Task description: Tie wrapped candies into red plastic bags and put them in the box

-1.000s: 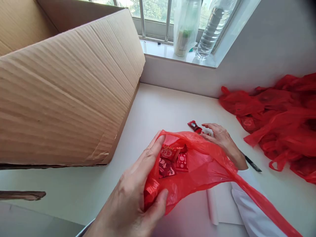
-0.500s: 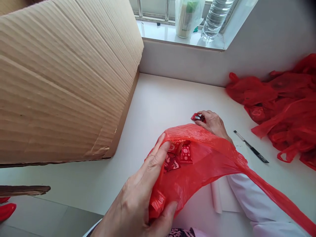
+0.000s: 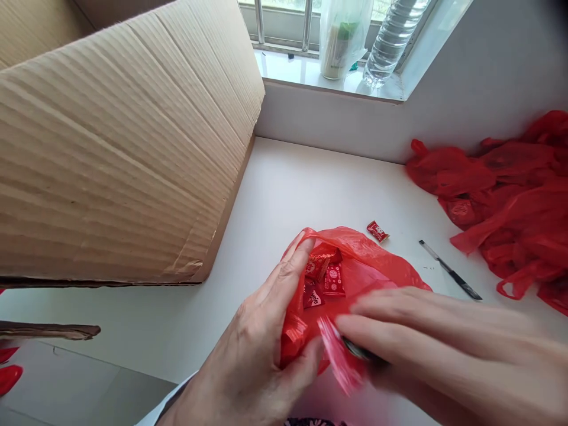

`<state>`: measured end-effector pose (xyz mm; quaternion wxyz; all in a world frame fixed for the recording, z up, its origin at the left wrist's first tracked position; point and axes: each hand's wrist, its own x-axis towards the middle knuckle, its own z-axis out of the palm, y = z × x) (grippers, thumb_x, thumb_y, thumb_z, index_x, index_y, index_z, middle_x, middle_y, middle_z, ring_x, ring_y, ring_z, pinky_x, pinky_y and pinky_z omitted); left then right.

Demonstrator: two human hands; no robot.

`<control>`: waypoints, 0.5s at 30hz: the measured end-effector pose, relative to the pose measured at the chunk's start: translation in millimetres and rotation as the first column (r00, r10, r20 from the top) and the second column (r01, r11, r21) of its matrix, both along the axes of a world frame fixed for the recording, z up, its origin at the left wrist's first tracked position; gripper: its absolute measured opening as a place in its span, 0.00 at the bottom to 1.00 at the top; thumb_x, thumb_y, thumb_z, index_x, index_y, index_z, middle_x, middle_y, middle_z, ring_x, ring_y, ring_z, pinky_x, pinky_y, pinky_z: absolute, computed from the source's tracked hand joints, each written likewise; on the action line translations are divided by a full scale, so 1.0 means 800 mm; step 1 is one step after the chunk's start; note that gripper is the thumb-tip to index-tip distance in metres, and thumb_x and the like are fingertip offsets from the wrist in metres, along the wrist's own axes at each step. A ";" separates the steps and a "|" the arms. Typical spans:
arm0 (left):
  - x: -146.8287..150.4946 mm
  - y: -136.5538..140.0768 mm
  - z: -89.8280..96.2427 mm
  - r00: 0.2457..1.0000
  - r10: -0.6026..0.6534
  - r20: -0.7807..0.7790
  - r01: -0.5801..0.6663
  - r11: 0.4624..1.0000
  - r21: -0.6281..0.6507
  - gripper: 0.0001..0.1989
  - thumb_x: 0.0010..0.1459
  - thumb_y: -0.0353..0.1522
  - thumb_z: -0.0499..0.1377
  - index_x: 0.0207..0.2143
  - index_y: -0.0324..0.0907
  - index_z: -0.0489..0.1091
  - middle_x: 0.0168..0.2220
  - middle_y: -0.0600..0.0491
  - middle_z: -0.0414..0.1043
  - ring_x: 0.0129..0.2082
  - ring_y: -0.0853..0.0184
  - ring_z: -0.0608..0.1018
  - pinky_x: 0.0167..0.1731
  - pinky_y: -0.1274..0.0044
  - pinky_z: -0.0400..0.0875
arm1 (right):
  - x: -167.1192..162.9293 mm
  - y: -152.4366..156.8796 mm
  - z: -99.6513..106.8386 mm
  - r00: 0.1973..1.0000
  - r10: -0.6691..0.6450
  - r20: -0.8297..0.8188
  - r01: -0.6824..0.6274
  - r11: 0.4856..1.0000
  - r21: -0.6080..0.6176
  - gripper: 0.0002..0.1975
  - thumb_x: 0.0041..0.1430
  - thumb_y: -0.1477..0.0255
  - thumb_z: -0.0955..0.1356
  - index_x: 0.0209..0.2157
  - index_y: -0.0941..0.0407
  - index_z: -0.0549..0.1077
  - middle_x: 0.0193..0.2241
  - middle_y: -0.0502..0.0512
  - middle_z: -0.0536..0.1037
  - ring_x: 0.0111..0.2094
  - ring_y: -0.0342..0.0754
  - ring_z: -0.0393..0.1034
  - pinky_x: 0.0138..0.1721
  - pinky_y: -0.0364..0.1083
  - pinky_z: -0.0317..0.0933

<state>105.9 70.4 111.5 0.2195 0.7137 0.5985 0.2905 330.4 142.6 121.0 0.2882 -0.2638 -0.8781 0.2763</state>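
My left hand (image 3: 270, 331) is closed round the side of a thin red plastic bag (image 3: 346, 239), keeping its mouth spread. Inside lie several small red wrapped candies (image 3: 333, 279), some with gold or white print. Over the near side of the bag's mouth is my right hand (image 3: 426, 337), smeared by motion. Its fingers pinch a wrapped candy (image 3: 339, 355) with a blurred red-pink wrapper; a dark part shows beneath the fingers. Beyond the bag, a single red wrapped candy (image 3: 377, 231) rests on the white table (image 3: 306, 177).
A large cardboard box (image 3: 124, 154) stands at the left. Filled red plastic bags (image 3: 501, 183) are heaped at the right against the wall. A black pen (image 3: 450, 270) lies near them. On the windowsill are a clear bottle (image 3: 393, 44) and a bagged cup (image 3: 339, 50).
My right hand has come back from the table beyond the bag to its near side, bringing a wrapped candy. One candy now lies exposed on the table. My left hand keeps its hold.
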 end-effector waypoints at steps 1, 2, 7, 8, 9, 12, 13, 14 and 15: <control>-0.001 -0.001 0.000 1.000 -0.011 -0.016 0.012 1.000 0.021 0.42 0.58 0.26 0.56 0.69 0.48 0.39 0.69 0.60 0.49 0.66 0.70 0.60 0.62 0.80 0.57 | -0.015 -0.001 -0.002 0.990 0.047 0.136 -0.069 0.984 0.163 0.17 0.58 0.75 0.68 0.49 0.50 0.75 0.43 0.55 0.80 0.38 0.53 0.76 0.34 0.47 0.72; -0.003 -0.002 0.001 0.999 -0.021 -0.037 0.023 0.999 0.038 0.40 0.58 0.25 0.56 0.69 0.47 0.41 0.69 0.60 0.49 0.66 0.71 0.60 0.63 0.81 0.55 | -0.026 0.001 -0.006 0.961 0.039 0.273 -0.126 0.942 0.311 0.21 0.57 0.79 0.67 0.53 0.54 0.73 0.46 0.59 0.79 0.40 0.54 0.75 0.36 0.49 0.73; -0.019 -0.018 0.008 0.985 -0.028 -0.171 0.042 0.996 0.075 0.31 0.61 0.25 0.53 0.64 0.50 0.54 0.69 0.60 0.50 0.67 0.70 0.57 0.61 0.81 0.61 | -0.015 0.022 -0.019 0.877 -0.113 0.467 -0.190 0.812 0.552 0.18 0.62 0.77 0.63 0.53 0.62 0.71 0.47 0.64 0.77 0.41 0.59 0.74 0.38 0.56 0.72; -0.023 -0.023 0.009 0.978 -0.024 -0.208 0.044 0.995 0.094 0.28 0.62 0.25 0.53 0.62 0.51 0.57 0.69 0.61 0.49 0.67 0.69 0.57 0.59 0.82 0.64 | -0.002 0.023 -0.017 0.875 -0.109 0.472 -0.198 0.809 0.553 0.17 0.65 0.74 0.61 0.53 0.60 0.71 0.48 0.63 0.77 0.44 0.59 0.73 0.40 0.57 0.72; -0.028 -0.029 0.010 0.969 -0.017 -0.246 0.047 0.992 0.114 0.25 0.62 0.26 0.53 0.61 0.51 0.60 0.69 0.61 0.49 0.67 0.69 0.58 0.57 0.83 0.66 | 0.013 0.022 -0.014 0.871 -0.110 0.479 -0.202 0.809 0.552 0.18 0.67 0.72 0.59 0.55 0.58 0.70 0.51 0.60 0.76 0.48 0.59 0.71 0.43 0.57 0.71; -0.044 -0.044 0.010 0.937 0.041 -0.346 0.034 0.978 0.208 0.23 0.64 0.29 0.53 0.62 0.45 0.60 0.67 0.57 0.54 0.63 0.68 0.66 0.55 0.86 0.66 | 0.057 0.017 -0.001 0.839 -0.150 0.524 -0.190 0.821 0.539 0.23 0.67 0.66 0.61 0.62 0.50 0.62 0.60 0.53 0.67 0.61 0.60 0.60 0.56 0.61 0.63; -0.049 -0.049 0.009 0.926 0.071 -0.371 0.021 0.971 0.239 0.24 0.65 0.31 0.52 0.63 0.42 0.58 0.66 0.55 0.57 0.61 0.68 0.69 0.55 0.86 0.66 | 0.069 0.016 0.002 0.833 -0.171 0.527 -0.173 0.824 0.540 0.26 0.66 0.65 0.63 0.64 0.49 0.60 0.62 0.52 0.65 0.63 0.61 0.57 0.59 0.62 0.60; -0.055 -0.054 0.009 0.916 0.097 -0.389 0.009 0.965 0.263 0.25 0.66 0.33 0.52 0.64 0.39 0.56 0.64 0.53 0.61 0.57 0.68 0.73 0.55 0.86 0.65 | 0.079 0.015 0.004 0.838 -0.205 0.506 -0.123 0.832 0.542 0.28 0.64 0.66 0.65 0.64 0.47 0.59 0.62 0.52 0.64 0.64 0.62 0.56 0.61 0.63 0.57; -0.060 -0.058 0.008 0.905 0.103 -0.413 0.010 0.965 0.262 0.26 0.67 0.35 0.51 0.65 0.37 0.54 0.62 0.52 0.65 0.54 0.69 0.76 0.55 0.86 0.65 | 0.089 0.015 0.004 0.854 -0.244 0.460 -0.052 0.839 0.542 0.28 0.63 0.67 0.67 0.64 0.46 0.60 0.62 0.53 0.64 0.64 0.63 0.55 0.62 0.64 0.55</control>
